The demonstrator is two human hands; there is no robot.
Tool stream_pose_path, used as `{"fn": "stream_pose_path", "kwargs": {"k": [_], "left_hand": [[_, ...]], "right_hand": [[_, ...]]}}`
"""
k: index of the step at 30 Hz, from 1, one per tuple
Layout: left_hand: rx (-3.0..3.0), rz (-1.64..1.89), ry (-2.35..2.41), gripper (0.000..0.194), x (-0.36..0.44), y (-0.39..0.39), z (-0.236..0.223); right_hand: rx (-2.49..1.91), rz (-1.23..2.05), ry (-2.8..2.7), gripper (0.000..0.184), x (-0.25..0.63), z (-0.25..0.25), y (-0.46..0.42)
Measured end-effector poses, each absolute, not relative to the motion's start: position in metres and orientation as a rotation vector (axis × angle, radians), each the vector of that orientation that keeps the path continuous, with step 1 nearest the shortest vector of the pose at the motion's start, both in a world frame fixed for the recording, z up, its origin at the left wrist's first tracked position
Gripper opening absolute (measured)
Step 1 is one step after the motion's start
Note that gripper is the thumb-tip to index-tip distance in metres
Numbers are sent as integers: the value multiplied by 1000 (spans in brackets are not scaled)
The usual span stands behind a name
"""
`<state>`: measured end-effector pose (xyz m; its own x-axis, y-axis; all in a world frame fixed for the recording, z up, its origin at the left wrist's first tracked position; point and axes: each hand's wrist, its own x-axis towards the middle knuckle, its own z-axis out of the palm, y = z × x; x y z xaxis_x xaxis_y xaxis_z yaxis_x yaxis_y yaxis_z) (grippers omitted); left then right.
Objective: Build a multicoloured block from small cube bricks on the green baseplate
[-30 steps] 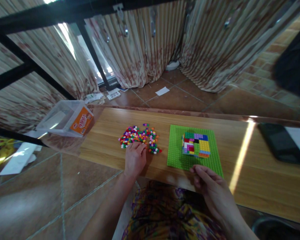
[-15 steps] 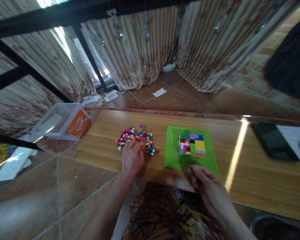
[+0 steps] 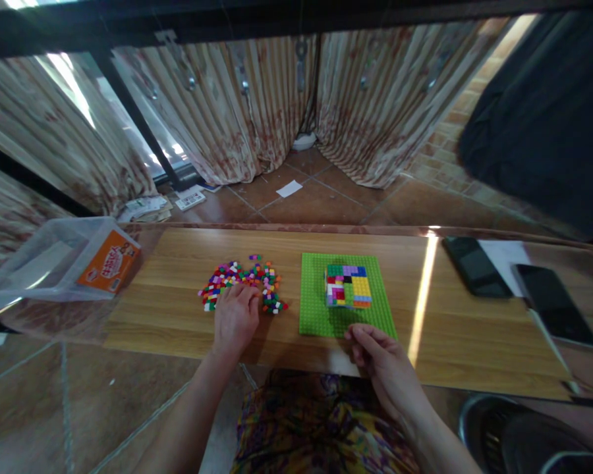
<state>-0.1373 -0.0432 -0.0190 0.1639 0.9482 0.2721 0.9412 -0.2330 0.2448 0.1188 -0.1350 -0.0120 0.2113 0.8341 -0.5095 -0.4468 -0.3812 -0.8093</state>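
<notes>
My left hand (image 3: 234, 316) lies palm down at the near edge of a pile of small coloured bricks (image 3: 237, 276), its curled fingertips touching the bricks. Whether it holds one is hidden. My right hand (image 3: 378, 359) rests at the front edge of the table, fingers curled together, just below the near right corner of the green baseplate (image 3: 316, 313). A multicoloured brick block (image 3: 348, 285) stands on the baseplate. Nothing shows in the right hand's fingers.
A clear plastic box (image 3: 44, 263) with an orange label lies on the table's left end. Two dark phones (image 3: 474, 266) (image 3: 553, 303) and a white sheet lie at the right. Curtains and tiled floor are beyond the wooden table (image 3: 178, 316).
The camera has swung to the right, bringing a second phone into view. Both hands have stayed where they were, by the brick pile and by the baseplate.
</notes>
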Motion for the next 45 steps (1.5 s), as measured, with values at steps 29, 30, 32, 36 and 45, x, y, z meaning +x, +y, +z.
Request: {"fn": "stream_pose_path", "kwargs": {"k": [29, 30, 32, 36, 45], "left_hand": [[1924, 1150, 2235, 29, -184, -88, -38], [1919, 1153, 2252, 30, -185, -87, -40], [1918, 1149, 2276, 32, -185, -84, -44], [1946, 1102, 2285, 35, -185, -81, -52], [1953, 1089, 2261, 34, -182, -81, -54]], "right_hand": [[-1396, 754, -1921, 21, 17, -11, -14], [-1393, 720, -2007, 21, 12, -11, -8], [-1381, 653, -2161, 21, 2, -13, 2], [-1346, 534, -2376, 20, -8, -17, 12], [-1294, 369, -2613, 17, -11, -10, 12]]}}
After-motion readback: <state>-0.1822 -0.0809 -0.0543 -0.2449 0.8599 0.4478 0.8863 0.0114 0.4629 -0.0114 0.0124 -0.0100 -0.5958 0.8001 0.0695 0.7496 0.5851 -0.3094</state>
